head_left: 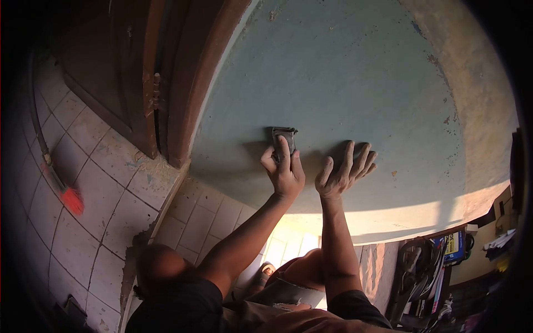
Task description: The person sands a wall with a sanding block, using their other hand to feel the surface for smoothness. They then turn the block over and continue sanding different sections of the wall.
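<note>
My left hand (286, 172) presses a folded piece of dark sandpaper (285, 133) against a blue-green wall (327, 72), with its fingers closed over the back of it. To its right, my right hand (340, 175) lies on the same wall with its fingers spread and nothing in them. Dust coats the fingers of both hands. The face of the sandpaper that meets the wall is hidden. Small chips and worn spots mark the paint, mostly towards the right edge.
A brown wooden door (105, 72) and its frame (194, 89) border the wall on the left. On the tiled floor (105, 183) lies a brush with red bristles (72, 201). Cluttered shelves (408, 322) stand at lower right. Sunlight falls along the wall's lower part.
</note>
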Demonstrator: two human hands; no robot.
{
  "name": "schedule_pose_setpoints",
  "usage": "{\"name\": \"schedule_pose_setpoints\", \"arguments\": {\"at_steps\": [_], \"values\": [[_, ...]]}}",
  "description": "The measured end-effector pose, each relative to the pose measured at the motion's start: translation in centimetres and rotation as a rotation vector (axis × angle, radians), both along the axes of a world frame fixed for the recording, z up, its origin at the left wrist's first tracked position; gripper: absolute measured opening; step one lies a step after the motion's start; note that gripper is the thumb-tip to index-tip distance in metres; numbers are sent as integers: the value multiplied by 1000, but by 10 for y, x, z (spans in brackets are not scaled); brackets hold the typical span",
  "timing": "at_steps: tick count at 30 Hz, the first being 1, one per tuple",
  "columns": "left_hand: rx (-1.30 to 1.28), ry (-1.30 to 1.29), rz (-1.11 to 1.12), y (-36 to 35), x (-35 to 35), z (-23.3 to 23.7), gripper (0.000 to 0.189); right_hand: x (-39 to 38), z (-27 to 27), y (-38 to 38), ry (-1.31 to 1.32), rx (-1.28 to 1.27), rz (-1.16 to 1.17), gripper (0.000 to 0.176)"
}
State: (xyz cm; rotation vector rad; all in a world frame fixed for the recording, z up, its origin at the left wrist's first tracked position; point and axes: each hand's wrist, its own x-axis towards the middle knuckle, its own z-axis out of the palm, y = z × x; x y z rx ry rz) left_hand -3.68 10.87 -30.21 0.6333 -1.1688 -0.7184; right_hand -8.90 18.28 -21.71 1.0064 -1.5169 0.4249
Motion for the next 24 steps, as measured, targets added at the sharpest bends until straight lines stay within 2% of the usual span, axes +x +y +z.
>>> {"name": "schedule_pose_setpoints", "arguments": {"at_steps": [2,4,6,8,10,11,13,14,16,17,18,20,22,24], "values": [[71,100,-231,7,23,29,62,5,0,7,-137,45,91,55],[15,225,-361,2,40,67,58,39,25,-2,-139,4,71,53],[-18,436,-638,-9,48,90,58,55,43,-6,-564,66,623,48],[93,641,-1040,-16,56,107,60,81,63,-10,-858,88,717,38],[194,731,-1299,-23,61,110,61,70,57,-3,-1175,-61,910,42],[291,777,-1530,-27,61,106,59,68,59,2,-1164,-65,893,42],[326,806,-1647,-24,67,112,55,70,65,8,-1340,-134,921,43],[348,821,-1712,-22,70,114,54,74,67,7,-1331,-137,916,43],[330,807,-1727,-22,68,116,52,87,72,-1,-1221,-226,919,47],[325,791,-1734,-21,69,115,51,80,75,5,-1223,-86,926,50],[323,792,-1739,-19,69,115,51,86,76,4,-1219,-88,922,50],[264,625,-1596,-16,70,117,52,101,77,-2,-978,-159,881,52],[316,633,-1587,-17,77,125,50,98,84,6,-929,-123,892,54],[99,268,-1261,-25,79,127,51,98,95,10,-868,-58,965,56]]}}
